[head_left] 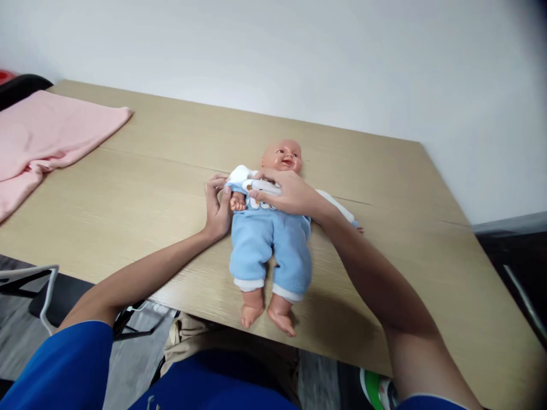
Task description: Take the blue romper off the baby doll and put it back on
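The doll (271, 233), lying face up on the table (171, 148), should be light, its clothes (250, 245) soft, and best held around the chest (267, 205), where the right hand (294, 193) curls, its grip unclear, while the left hand (219, 210) pinches a sleeve (240, 173).

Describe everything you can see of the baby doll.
The baby doll lies face up on the wooden-looking table, its bald head toward the wall and bare feet toward the camera. Its skin looks like smooth plastic, and it smiles. Its soft-looking outfit has light blue legs with white cuffs and white sleeves edged in blue; a chest pattern is partly covered. One sleeve stretches sideways. The person's left hand touches the other sleeve, and the right hand lies across the chest.
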Available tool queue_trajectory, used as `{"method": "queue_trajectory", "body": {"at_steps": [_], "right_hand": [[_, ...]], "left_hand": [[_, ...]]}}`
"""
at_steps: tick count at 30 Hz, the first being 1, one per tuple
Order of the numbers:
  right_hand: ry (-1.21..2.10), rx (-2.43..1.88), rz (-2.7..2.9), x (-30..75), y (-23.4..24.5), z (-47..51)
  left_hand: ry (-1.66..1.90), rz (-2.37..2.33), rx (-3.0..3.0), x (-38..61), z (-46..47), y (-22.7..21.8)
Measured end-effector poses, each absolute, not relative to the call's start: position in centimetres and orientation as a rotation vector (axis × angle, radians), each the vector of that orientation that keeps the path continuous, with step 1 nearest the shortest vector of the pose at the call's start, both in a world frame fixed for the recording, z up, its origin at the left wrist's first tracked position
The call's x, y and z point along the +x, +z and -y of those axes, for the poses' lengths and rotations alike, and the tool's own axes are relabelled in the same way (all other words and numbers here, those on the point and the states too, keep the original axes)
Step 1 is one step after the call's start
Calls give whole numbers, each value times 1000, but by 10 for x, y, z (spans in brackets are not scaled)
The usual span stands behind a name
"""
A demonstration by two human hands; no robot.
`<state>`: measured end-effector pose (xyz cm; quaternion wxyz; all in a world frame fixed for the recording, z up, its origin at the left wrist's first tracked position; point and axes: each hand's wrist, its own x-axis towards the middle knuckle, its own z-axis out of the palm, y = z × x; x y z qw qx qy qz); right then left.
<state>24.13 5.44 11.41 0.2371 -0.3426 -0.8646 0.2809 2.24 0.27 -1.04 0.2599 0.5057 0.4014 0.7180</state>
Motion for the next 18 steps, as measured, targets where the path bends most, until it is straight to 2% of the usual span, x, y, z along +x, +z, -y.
{"method": "queue_trajectory", "body": {"at_steps": [4, 11, 18], "right_hand": [[675, -985, 2231, 230, 101, -59], [782, -1143, 2067, 223, 76, -62], [975, -1063, 1882, 219, 61, -72]], "left_hand": [[1911, -1022, 1218, 26, -10, -10], [1580, -1052, 931, 9, -39, -4], [1401, -909, 769, 1, -47, 8]]}}
